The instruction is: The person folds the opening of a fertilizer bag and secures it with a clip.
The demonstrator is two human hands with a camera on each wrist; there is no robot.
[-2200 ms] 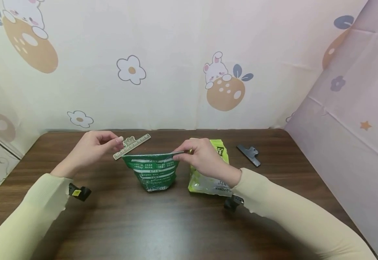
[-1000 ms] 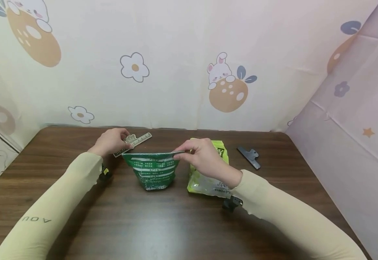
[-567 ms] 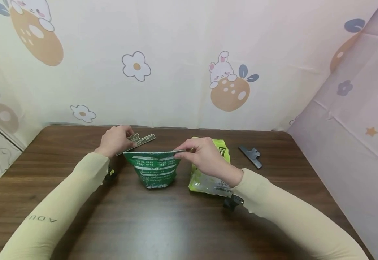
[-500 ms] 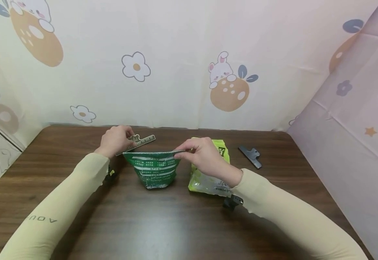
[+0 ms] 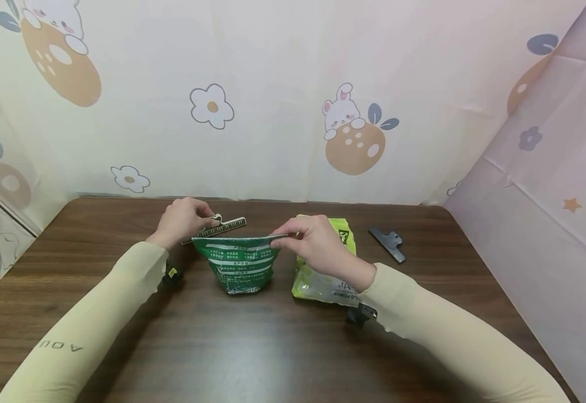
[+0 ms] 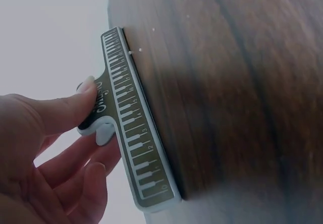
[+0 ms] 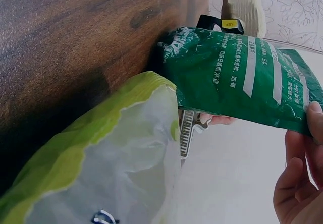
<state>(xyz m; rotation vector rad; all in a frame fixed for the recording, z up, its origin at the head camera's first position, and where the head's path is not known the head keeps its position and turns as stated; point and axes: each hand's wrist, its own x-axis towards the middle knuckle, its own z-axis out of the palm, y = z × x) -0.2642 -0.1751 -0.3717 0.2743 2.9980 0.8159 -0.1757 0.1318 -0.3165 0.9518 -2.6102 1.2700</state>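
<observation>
In the head view my left hand (image 5: 183, 218) pinches the handle of a piano-key ruler clip (image 5: 232, 224), behind the left end of a green bag (image 5: 242, 263). The left wrist view shows the thumb on the lettered handle of the clip (image 6: 133, 123), with fingers behind it and its long bar close to the tabletop. My right hand (image 5: 318, 243) pinches the right corner of the green bag's flat top edge, and the bag stands upright. In the right wrist view, thumb and fingers grip that corner of the bag (image 7: 232, 75).
A yellow-green and clear bag (image 5: 325, 285) lies under and behind the right hand. Farther right is a dark metal clip (image 5: 388, 242) on the brown wooden table (image 5: 242, 347). A printed curtain (image 5: 267, 151) hangs along the table's back edge.
My left hand has moved right and taken hold of the ruler clip by its handle. The clip has shifted slightly right and tipped up. The right hand and green bag have stayed put.
</observation>
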